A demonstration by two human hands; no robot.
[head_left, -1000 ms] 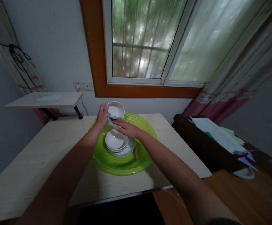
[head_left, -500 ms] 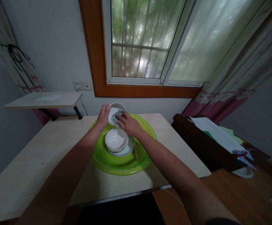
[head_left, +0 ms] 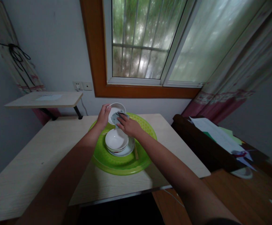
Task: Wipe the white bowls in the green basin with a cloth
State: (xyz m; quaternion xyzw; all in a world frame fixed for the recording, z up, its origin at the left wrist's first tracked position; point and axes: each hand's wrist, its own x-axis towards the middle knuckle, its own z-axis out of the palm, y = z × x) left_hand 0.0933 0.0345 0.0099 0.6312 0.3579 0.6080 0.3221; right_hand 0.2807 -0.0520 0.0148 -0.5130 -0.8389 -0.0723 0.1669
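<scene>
My left hand (head_left: 103, 116) grips the left rim of a white bowl (head_left: 116, 107), which is tilted with its inside facing me. A grey-blue cloth (head_left: 114, 118) lies against the bowl's inner wall, under the fingers of my right hand (head_left: 128, 124). Below the hands, a small stack of white bowls (head_left: 116, 139) rests on a white plate (head_left: 131, 147). A chopstick-like wooden piece (head_left: 136, 153) lies to the right of the plate. All of these are in or over a round green basin (head_left: 124, 170).
The basin stands on a pale wooden table (head_left: 51, 137). A small raised shelf (head_left: 44, 100) with a paper sheet is at the back left. To the right, papers (head_left: 217, 132) lie on a dark brown piece of furniture (head_left: 197, 145). A window (head_left: 140, 40) is behind.
My right hand's fingers have straightened and spread a little over the cloth inside the bowl. My left hand and the bowl stay almost where they were.
</scene>
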